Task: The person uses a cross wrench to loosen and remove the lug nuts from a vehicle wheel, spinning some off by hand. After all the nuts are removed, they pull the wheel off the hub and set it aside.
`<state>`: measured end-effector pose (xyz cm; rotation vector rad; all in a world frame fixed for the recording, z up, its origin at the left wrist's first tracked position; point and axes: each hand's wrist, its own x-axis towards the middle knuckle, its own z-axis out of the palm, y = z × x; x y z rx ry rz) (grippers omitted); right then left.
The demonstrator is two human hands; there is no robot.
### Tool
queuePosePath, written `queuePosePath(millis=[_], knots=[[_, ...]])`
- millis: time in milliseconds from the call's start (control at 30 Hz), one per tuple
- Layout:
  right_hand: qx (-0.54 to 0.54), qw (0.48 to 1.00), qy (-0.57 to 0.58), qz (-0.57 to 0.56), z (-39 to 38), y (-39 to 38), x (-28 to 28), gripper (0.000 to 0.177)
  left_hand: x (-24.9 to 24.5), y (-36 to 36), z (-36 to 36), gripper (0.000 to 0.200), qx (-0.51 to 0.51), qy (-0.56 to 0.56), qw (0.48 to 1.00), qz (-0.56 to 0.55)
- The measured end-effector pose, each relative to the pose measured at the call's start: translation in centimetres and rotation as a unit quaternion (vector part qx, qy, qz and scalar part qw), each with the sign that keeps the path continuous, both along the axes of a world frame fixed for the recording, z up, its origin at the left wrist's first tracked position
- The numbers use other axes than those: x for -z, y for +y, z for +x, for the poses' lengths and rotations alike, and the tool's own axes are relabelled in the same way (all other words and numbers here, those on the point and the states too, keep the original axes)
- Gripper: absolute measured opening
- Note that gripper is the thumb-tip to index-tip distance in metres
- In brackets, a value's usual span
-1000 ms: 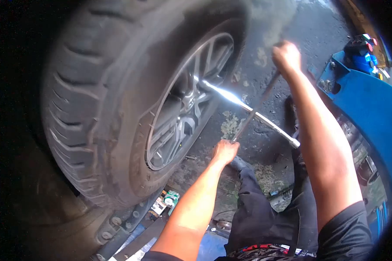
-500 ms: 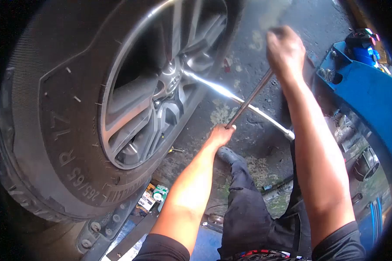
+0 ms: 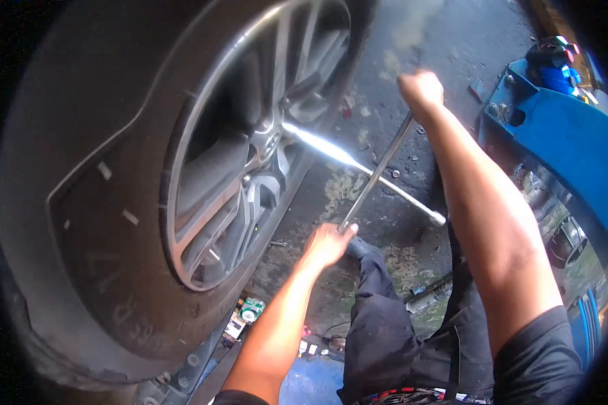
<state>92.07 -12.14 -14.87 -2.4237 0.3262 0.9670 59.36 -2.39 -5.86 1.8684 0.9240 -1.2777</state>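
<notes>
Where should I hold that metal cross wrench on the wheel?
Grip the shiny metal cross wrench by its crossbar's two ends, coming from outside each, where the left hand and right hand are. One arm points into the silver alloy wheel, so that bar gives leverage.

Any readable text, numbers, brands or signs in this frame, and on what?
No text can be read here.
On the tyre sidewall: faint raised marks, blurred, unreadable.
On the small packets below the tyre: print too small to read.
On the cross wrench: no marking visible.
On the blue machine: no label legible.
</notes>
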Motion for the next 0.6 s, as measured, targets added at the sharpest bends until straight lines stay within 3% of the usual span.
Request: queuePosePath(millis=[67, 133, 267, 300, 400, 500, 600], knots=[[0.099, 0.989, -0.044, 0.103, 0.2, 0.5, -1.0, 0.040, -1.3, 0.1, 1.3, 0.061, -0.018, 0.021, 1.000, -0.015], [0.099, 0.982, -0.077, 0.138, 0.1, 0.5, -2.5, 0.041, -0.8, 0.6, 2.4, 0.062, -0.001, 0.014, 1.000, 0.024], [0.069, 0.977, -0.138, 0.145, -0.3, 0.5, -2.7, 0.044, 1.2, 1.4, 0.0, 0.065, 0.011, 0.008, 1.000, -0.005], [0.087, 0.978, -0.129, 0.138, -0.1, 0.8, -1.8, 0.043, -1.1, 1.6, 2.3, 0.069, -0.053, 0.081, 0.992, -0.086], [0.084, 0.993, -0.010, 0.082, 1.4, 1.2, 1.1, 0.040, -2.0, 0.6, 2.3, 0.065, -0.132, 0.091, 0.985, -0.062], [0.057, 0.998, 0.032, 0.012, 2.1, 1.6, 0.4, 0.035, -3.8, 0.4, 3.5, 0.069, -0.119, 0.110, 0.986, -0.030], [0.151, 0.987, 0.045, 0.027, 2.1, 2.1, -0.9, 0.030, -3.0, -0.5, 4.1, 0.068, -0.049, 0.145, 0.987, 0.043]])
